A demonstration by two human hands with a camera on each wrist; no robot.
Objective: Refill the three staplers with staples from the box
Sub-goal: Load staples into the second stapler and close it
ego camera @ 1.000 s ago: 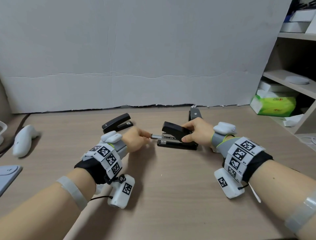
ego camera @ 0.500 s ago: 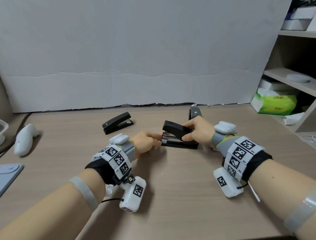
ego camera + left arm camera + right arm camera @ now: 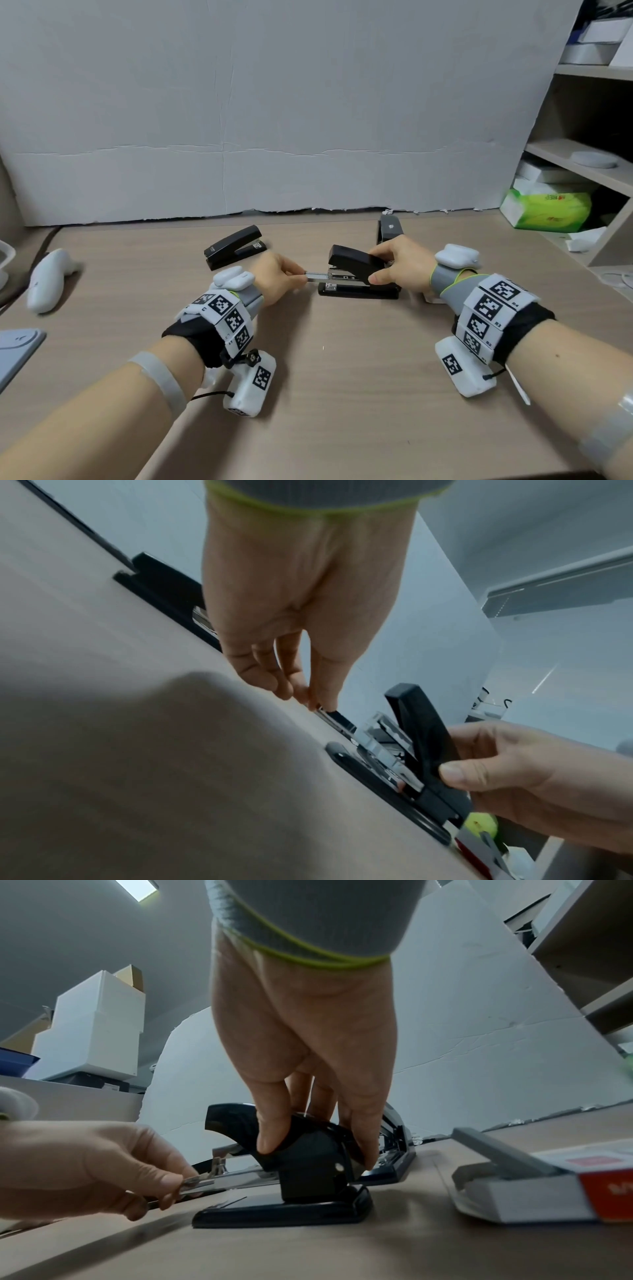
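Note:
A black stapler [image 3: 349,260] stands mid-table with its top raised. My right hand [image 3: 376,267] grips that top from the right, thumb on the near side [image 3: 318,1150]. My left hand [image 3: 303,278] pinches the tip of the metal staple rail [image 3: 318,275], which sticks out of the stapler's front to the left [image 3: 205,1181]. A second black stapler [image 3: 234,246] lies closed at the back left. A third stapler [image 3: 390,228] sits behind my right hand. The grey and red staple box [image 3: 534,1191] lies open right of the held stapler; my right wrist hides it in the head view.
A white foam board [image 3: 274,137] walls off the back of the wooden table [image 3: 342,394]. A white handheld device [image 3: 48,281] and a grey pad corner [image 3: 17,346] lie at the left. Shelves with a green tissue pack [image 3: 548,212] stand at the right.
Half a second ago my left fingers were against the stapler's front with the rail pushed in; now they have drawn the rail out to the left. My right hand stayed on the stapler.

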